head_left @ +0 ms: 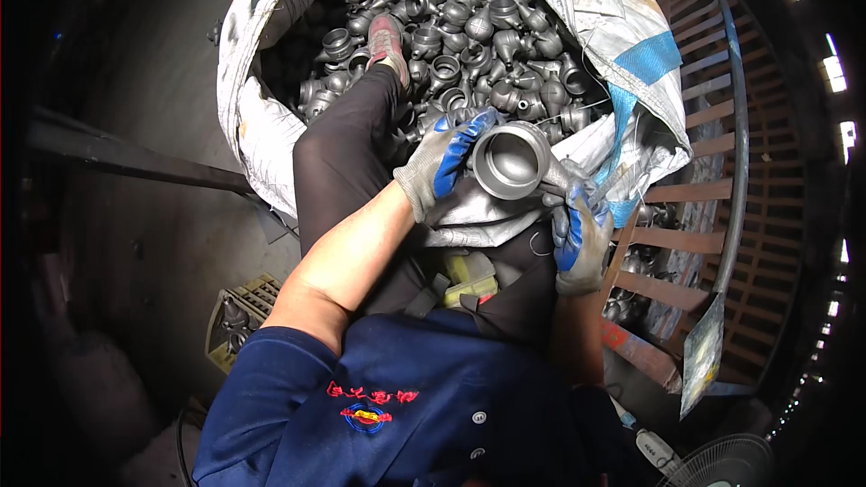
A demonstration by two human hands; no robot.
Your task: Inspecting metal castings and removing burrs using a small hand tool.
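Note:
A dark grey metal casting (511,160), round and hollow with a wide ringed mouth and a narrow stem, is held up over the near edge of the sack. My left hand (444,164), in a grey and blue work glove, is closed against its left side, some fingers hidden behind it. On the other side my right hand (579,227), gloved alike, has its fingers around the stem end. Beyond both hands, a heap of similar castings (456,32) fills a big white woven sack (606,2) with blue straps.
My left leg (347,131) stretches into the sack, its red shoe (386,41) on the heap. A slatted brown metal crate (695,189) with castings stands to the right. A yellow crate (216,343) holding castings sits at lower left; a fan (726,462) is at lower right.

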